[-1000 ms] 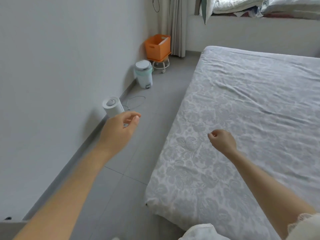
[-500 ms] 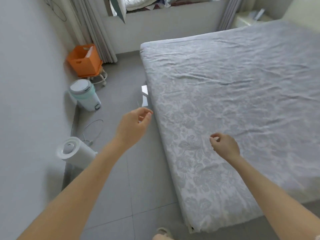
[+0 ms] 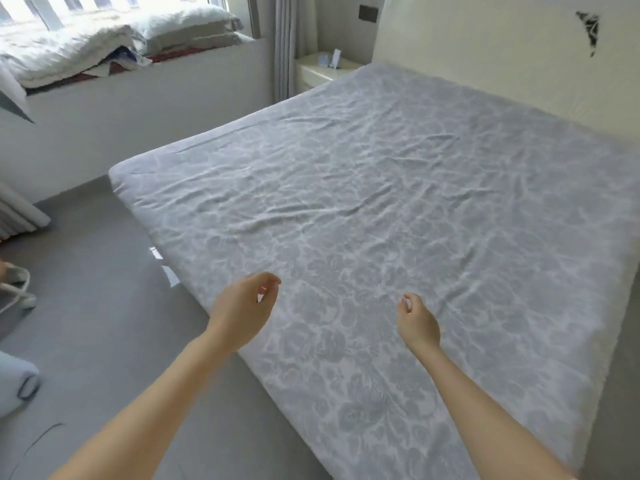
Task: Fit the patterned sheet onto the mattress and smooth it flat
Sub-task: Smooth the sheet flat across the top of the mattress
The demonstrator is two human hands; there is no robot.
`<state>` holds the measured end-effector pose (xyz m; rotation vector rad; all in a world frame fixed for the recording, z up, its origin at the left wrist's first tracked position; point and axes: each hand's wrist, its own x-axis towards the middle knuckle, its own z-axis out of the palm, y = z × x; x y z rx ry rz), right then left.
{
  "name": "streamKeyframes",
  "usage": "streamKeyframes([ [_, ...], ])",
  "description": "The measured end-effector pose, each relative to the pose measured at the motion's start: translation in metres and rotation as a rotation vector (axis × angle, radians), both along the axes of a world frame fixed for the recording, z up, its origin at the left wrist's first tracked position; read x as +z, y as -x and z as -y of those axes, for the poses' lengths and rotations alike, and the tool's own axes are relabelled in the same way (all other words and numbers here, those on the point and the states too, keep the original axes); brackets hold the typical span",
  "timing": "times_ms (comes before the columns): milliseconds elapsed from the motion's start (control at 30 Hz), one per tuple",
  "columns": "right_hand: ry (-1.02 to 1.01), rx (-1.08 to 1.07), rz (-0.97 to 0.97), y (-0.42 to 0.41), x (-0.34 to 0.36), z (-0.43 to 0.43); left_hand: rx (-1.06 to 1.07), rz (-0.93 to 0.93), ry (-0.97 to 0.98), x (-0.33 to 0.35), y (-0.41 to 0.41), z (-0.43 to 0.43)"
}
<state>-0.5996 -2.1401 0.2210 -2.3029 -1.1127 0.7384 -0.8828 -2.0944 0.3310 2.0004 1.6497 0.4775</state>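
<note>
The grey floral patterned sheet (image 3: 381, 216) covers the whole mattress, reaching all visible edges, with shallow wrinkles across its middle and far half. My left hand (image 3: 242, 310) hovers above the mattress's near left edge, fingers loosely curled, holding nothing. My right hand (image 3: 417, 323) hangs over the sheet a little to the right, fingers also loosely curled and empty. Neither hand touches the fabric.
A cream headboard (image 3: 485, 46) rises at the far right with a bedside table (image 3: 325, 69) beside it. Folded bedding and pillows (image 3: 104, 46) lie on the window ledge. Grey floor (image 3: 86, 323) runs along the left, with a white stool frame (image 3: 14, 289) and a round appliance (image 3: 17, 382).
The view has swung right, from the wall and floor onto the bed. My left hand came from over the floor to the mattress edge. Both hands stay empty.
</note>
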Motion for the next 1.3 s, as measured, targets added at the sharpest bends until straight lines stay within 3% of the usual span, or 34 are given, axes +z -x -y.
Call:
streamKeyframes([
  [333, 0.168, -0.321, 0.086, -0.046, -0.117, -0.110, -0.475, -0.232, -0.083, -0.145, -0.064, -0.275],
  [467, 0.304, -0.468, 0.214, -0.038, -0.188, -0.152, -0.754, -0.470, -0.101, -0.222, -0.077, -0.376],
  [567, 0.360, -0.594, 0.317, -0.019, -0.223, -0.182, -0.899, -0.504, -0.162, -0.269, -0.080, -0.422],
  [733, 0.342, -0.871, 0.446, 0.007, -0.269, -0.196, -0.999, -0.519, -0.270, -0.340, -0.101, -0.480],
  [833, 0.473, -1.103, 0.342, 0.016, -0.284, -0.242, -0.894, -0.592, -0.255, -0.388, -0.099, -0.532],
  [900, 0.507, -0.967, 0.388, 0.039, -0.298, -0.325, -0.767, -0.551, -0.223, -0.416, -0.067, -0.577],
  [1000, 0.375, -0.435, 0.535, 0.134, -0.313, -0.462, -0.615, -0.545, -0.201, -0.441, 0.020, -0.633],
  [1133, 0.280, 0.185, 0.440, 0.248, -0.306, -0.520, -0.500, -0.707, -0.002, -0.474, 0.095, -0.671],
  [1233, 0.170, 0.310, 0.432, 0.209, -0.285, -0.487, -0.509, -0.761, 0.038, -0.435, 0.079, -0.655],
  [1300, 0.096, 0.102, 0.475, 0.161, -0.277, -0.433, -0.409, -0.678, 0.022, -0.403, 0.049, -0.630],
])
